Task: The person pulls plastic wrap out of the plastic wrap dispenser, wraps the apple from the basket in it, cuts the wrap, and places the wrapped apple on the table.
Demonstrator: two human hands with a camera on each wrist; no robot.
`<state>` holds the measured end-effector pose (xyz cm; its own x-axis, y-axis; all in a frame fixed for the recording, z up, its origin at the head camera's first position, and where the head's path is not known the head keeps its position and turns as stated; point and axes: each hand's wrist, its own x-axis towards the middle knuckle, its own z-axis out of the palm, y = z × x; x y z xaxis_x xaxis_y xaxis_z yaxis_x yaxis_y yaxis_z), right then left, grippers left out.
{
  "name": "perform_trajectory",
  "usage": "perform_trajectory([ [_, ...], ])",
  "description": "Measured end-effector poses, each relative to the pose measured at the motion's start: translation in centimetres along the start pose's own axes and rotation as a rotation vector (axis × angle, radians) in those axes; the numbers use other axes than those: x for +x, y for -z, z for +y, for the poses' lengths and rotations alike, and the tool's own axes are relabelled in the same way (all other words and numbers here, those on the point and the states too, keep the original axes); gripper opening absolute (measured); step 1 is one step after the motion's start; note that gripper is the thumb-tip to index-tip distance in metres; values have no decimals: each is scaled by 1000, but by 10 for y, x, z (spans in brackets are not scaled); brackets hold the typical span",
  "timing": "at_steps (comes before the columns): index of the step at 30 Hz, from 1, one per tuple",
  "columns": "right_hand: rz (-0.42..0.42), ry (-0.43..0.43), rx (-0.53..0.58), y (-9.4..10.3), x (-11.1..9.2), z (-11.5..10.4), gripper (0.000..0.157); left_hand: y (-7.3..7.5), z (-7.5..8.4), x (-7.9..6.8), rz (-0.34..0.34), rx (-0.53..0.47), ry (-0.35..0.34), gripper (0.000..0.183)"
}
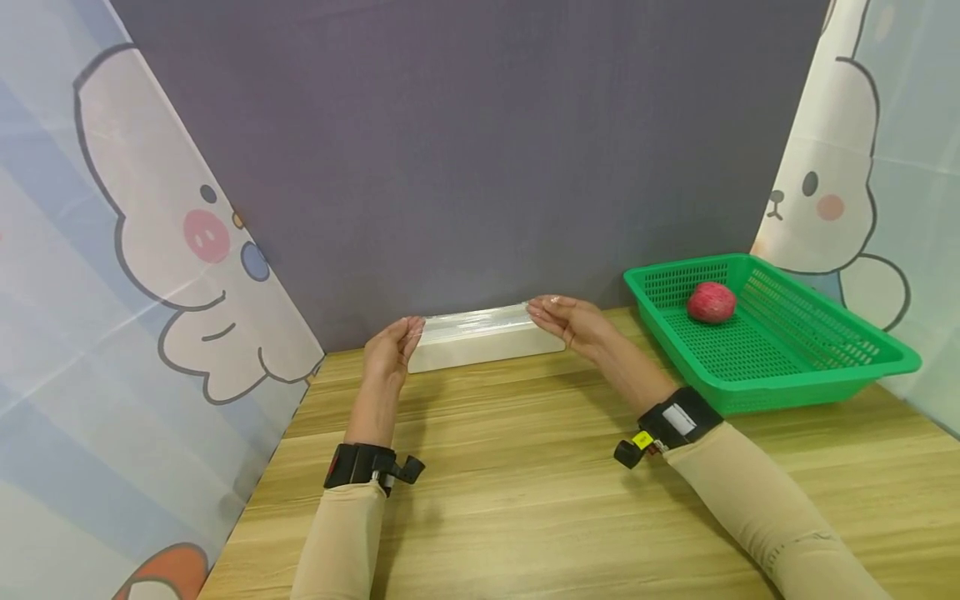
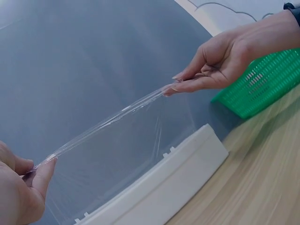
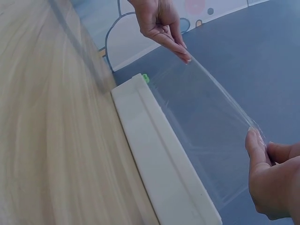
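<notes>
A clear sheet of plastic wrap (image 2: 126,111) stretches up from a long white cling film dispenser (image 1: 487,347) at the back of the wooden table. My left hand (image 1: 388,346) pinches the film's left corner between thumb and fingers. At the opposite corner, my right hand (image 1: 573,323) pinches it in the same way. Between the hands the upper edge is bunched and taut, as the right wrist view shows, with the film (image 3: 206,117) spread below it down to the dispenser (image 3: 154,154). Both hands are above the dispenser.
To the right stands a green plastic basket (image 1: 780,387) with a round red, shiny item (image 1: 711,302) inside. A dark grey panel (image 1: 480,150) rises behind the table (image 1: 510,483). Curtains with cartoon animals (image 1: 172,217) hang at both sides.
</notes>
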<state>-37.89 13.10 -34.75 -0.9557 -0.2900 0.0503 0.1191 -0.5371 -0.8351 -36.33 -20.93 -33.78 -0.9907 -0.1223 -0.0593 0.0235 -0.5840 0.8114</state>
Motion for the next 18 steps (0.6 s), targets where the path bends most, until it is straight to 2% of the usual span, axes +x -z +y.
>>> perform_trajectory([
  [18,-15,20,10,-11,-10,-19,50,-15,18,-13,-48,-42,-50,21],
])
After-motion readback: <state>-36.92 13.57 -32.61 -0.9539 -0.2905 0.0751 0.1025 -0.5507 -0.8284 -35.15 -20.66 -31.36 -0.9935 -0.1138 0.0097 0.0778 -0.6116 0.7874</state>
